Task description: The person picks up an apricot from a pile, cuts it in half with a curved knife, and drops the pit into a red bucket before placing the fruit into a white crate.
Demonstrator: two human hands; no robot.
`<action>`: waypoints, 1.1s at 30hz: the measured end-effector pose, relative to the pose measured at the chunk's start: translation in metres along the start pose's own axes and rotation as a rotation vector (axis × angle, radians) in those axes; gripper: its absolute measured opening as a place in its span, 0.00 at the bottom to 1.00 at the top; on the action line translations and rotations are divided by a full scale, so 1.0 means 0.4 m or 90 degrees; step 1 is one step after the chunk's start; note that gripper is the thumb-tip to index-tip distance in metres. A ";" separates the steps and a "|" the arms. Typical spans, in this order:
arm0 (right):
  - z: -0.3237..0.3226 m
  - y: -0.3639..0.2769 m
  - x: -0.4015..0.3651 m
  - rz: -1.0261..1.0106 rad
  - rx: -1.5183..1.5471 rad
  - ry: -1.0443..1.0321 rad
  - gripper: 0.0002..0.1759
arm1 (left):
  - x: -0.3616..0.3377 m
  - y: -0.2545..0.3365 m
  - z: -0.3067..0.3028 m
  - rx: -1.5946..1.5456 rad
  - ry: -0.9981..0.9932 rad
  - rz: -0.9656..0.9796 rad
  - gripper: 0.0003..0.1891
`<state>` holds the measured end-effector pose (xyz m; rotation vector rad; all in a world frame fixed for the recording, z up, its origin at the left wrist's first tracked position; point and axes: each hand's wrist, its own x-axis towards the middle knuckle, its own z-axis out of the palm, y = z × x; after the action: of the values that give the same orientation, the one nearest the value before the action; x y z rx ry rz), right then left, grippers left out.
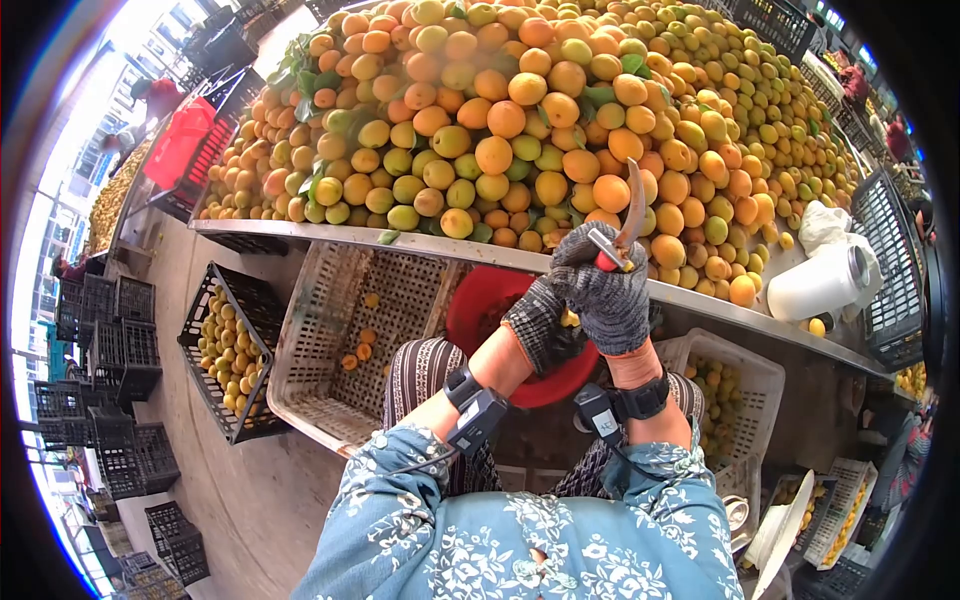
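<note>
My right hand [608, 290], in a grey knitted glove, is closed around a curved-blade cutter [630, 225] with a red handle, its blade pointing up. Lower and to the left, touching it, my left hand [545, 325] wears a dark glove with its fingers curled; a bit of yellow-orange shows between the two hands, too hidden to make out fully. Both are above a red basin [480, 305] at the table's front edge. A large heap of orange and green-yellow fruit [505, 119] lies on the table just beyond my hands.
A pale crate [310, 345] with a few fruit pieces stands left of my knees, beside a black crate [232, 360] of fruit. Another pale crate [755, 385] is at the right. The metal table edge [420, 243] runs before me; a white jug [815, 285] lies on it.
</note>
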<state>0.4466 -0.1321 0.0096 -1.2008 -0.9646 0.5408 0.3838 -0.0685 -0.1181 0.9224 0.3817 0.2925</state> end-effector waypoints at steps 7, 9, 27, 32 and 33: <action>-0.035 0.033 0.014 -0.025 -0.048 0.054 0.08 | -0.084 0.120 0.076 0.006 -0.005 -0.045 0.13; -0.054 0.054 0.001 0.081 0.226 0.044 0.09 | -0.063 0.082 0.042 0.112 -0.061 0.061 0.11; -0.046 0.073 0.013 0.133 0.541 0.041 0.09 | -0.004 0.037 0.054 -0.405 0.056 -0.046 0.09; -0.037 0.085 0.014 0.206 0.751 -0.003 0.11 | -0.002 -0.032 -0.028 -0.580 -0.329 -0.116 0.12; -0.037 0.086 0.015 0.207 0.751 -0.003 0.11 | 0.001 -0.043 -0.015 -0.489 -0.092 -0.068 0.13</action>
<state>0.4668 -0.1245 -0.0215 -0.2651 -0.2945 1.1534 0.3829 -0.0738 -0.1355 0.1660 0.1565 0.2432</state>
